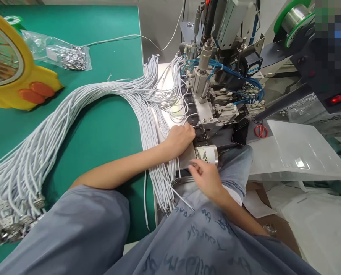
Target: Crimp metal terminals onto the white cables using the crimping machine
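My left hand (180,141) is closed at the front edge of a metal machine (201,84) with pneumatic cylinders and blue tubes. Its fingers pinch a white cable (178,165), mostly hidden beneath the hand, at the machine's small fixture. Lower and to the right, my right hand (207,179) has thumb and fingers drawn together beside a white-labelled can (207,154). Whatever sits between those fingertips is too small to make out. A thick bundle of white cables (101,89) runs under my left forearm and across the green table (101,26).
Metal connectors (12,225) end the bundle at lower left. A yellow fan-like object (29,84) and a bag of metal parts (70,57) stand at upper left. Right of the machine are a dark phone (240,131), red scissors (261,131), a wire spool (294,21) and a white tray (307,152).
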Available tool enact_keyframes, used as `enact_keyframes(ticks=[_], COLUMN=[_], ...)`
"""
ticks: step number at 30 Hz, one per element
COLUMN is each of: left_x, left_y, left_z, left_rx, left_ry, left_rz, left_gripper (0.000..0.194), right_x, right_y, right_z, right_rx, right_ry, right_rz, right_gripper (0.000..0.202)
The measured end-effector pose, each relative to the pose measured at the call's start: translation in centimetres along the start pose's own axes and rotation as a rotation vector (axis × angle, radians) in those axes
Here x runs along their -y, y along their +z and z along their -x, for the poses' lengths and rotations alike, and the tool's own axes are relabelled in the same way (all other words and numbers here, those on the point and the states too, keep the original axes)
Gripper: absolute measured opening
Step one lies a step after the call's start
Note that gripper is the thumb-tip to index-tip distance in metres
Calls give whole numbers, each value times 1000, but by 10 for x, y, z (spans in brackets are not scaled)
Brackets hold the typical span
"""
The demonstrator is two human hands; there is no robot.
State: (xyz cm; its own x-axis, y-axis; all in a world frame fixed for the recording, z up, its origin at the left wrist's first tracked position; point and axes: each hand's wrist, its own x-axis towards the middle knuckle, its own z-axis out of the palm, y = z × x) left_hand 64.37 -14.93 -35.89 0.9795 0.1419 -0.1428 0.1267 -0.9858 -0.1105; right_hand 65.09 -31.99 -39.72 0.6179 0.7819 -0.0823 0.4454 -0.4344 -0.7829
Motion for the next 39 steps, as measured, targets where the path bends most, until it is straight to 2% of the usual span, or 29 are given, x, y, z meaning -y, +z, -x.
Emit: enact_keyframes(ticks=[2,4,7,10,12,14,18,21,24,27,32,36,39], left_x=[1,1,-2,-7,-9,-10,-6,-3,-1,0,-1,-1,-2], left_y=[2,2,0,-2,0,6,23,31,32,31,31,31,31], left_z=[-1,-2,-1,2,3,3,-2,-9,-13,-14,-12,-12,-13], left_rx=[-3,-18,-64,-160,-245,-358,-571,-647,-706,-739,-734,-724,-704], left_ry=[-4,-3,47,141,195,247,375,392,424,456,418,420,421], left_rz=[0,8,57,153,262,427,733,796,780,793,822,821,805], left_gripper=[30,30,26,24,29,35,43,38,31,25,25,25,26], right_x=[5,8,11,16,17,14,2,-7,-8,-5,-3,-11,-16], right_y=[18,28,34,33,26,11,-30,-49,-51,-45,-43,-41,-37], right_z=[5,5,3,5,6,4,-18,-40,-54,-60,-62,-64,-65], right_rx=[88,101,86,92,66,-24,-223,-380,-503,-477,-455,-335,-280], right_ry=[3,5,6,-30,-71,-96,-58,-65,-129,-133,-132,-163,-125], right_rz=[55,80,113,182,209,186,-113,-375,-464,-508,-549,-642,-686], right_gripper=[25,29,34,39,37,31,22,16,15,14,17,16,21])
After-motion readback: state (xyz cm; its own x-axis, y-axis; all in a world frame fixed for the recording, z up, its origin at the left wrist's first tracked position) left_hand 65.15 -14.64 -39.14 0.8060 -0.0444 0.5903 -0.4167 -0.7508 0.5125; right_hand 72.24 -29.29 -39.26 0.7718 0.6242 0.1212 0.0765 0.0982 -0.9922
